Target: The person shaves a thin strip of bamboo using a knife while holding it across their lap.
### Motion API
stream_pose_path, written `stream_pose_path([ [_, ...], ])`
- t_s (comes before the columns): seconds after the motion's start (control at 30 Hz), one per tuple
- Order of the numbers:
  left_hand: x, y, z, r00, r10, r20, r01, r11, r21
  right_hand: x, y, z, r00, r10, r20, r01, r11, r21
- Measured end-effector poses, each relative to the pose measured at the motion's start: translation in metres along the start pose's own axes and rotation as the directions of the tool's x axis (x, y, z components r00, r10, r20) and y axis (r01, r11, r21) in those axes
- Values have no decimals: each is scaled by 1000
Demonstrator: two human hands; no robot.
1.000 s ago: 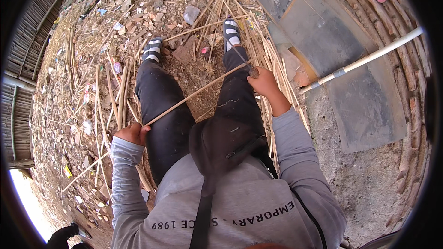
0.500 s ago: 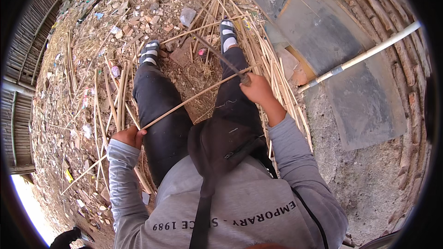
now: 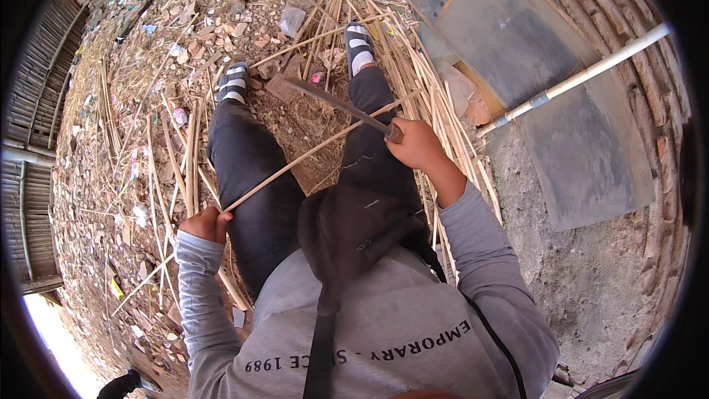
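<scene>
Stick (image 3: 317,151) looks light, stiff; I'd hold its near left end, where my left grip (image 3: 205,226) clasps it; my right grip (image 3: 415,144) clasps a knife (image 3: 336,104).

Right grip (image 3: 415,144) curled; left grip (image 3: 207,224) seemingly pinched.

there in front of me, a stick (image 3: 299,159) slants across the person's thighs, its near end in the left hand (image 3: 204,224); a knife (image 3: 336,103), in the right hand (image 3: 415,143), crosses its far part. loose sticks (image 3: 193,151) lie left of the legs, a pile of sticks (image 3: 426,80) right; farther right, flat sheets (image 3: 587,162) with a pole (image 3: 583,82) across them.
</scene>
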State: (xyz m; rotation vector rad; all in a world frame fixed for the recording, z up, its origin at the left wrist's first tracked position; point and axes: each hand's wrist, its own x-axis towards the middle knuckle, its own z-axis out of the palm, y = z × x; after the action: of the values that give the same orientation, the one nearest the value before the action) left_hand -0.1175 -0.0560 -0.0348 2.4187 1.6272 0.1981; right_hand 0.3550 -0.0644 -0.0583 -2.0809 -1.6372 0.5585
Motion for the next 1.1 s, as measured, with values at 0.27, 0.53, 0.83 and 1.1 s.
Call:
stream_pose_path([
  [0.27, 7, 0, -9, 1000, 20, 3, -20, 1000, 15, 18, 39, -7, 989, 119, -83, -113, 991, 74],
  [0.53, 6, 2, -4, 998, 40, -41, -39, 998, 40, 5, 49, 7, 992, 115, -53, -105, 982, 158],
  [0.83, 1, 0, -2, 999, -33, 13, 33, 999, -36, -18, 13, 6, 999, 8, -51, -13, 996, -92],
  [1.1, 5, 0, -8, 1000, 16, 7, -16, 1000, 10, -10, 50, 7, 973, 195, -124, -179, 975, 131],
])
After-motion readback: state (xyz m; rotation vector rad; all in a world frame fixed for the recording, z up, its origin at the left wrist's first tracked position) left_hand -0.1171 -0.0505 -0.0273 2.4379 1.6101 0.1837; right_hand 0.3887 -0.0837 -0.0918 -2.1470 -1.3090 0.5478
